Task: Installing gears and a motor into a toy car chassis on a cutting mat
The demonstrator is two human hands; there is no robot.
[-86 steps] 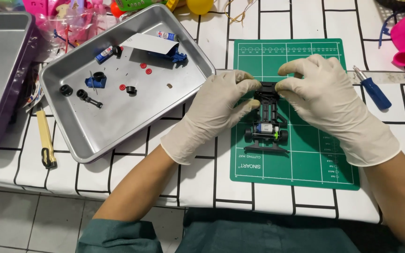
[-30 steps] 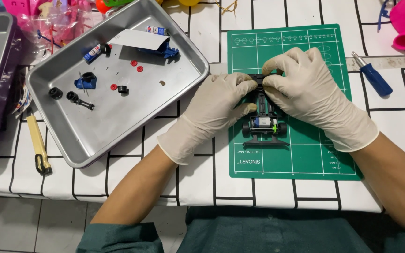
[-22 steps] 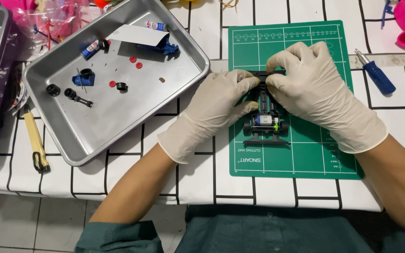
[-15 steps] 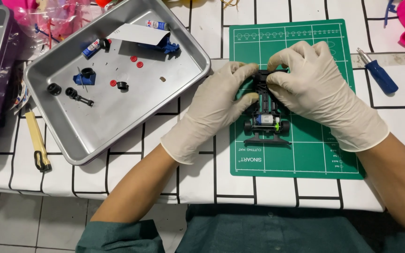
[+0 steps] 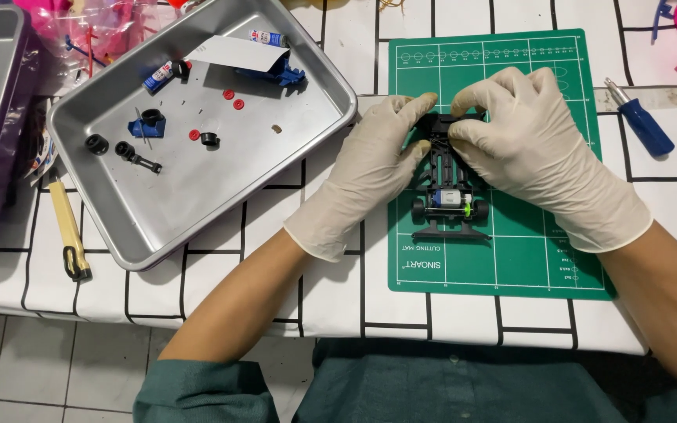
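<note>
Both gloved hands are curling over the small black plastic toy car chassis point(image 5: 446, 182), lying on the green cutting mat point(image 5: 511, 258) nr the worktop's right edge. Left hand point(image 5: 370, 168) & right hand point(image 5: 534, 149) fingers are pinching its far end, palms down, wrists angling inward.

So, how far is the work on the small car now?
The black chassis on the green mat already carries a motor. Left hand and right hand grip its front end. Loose wheels and red parts lie in the tray.
</note>
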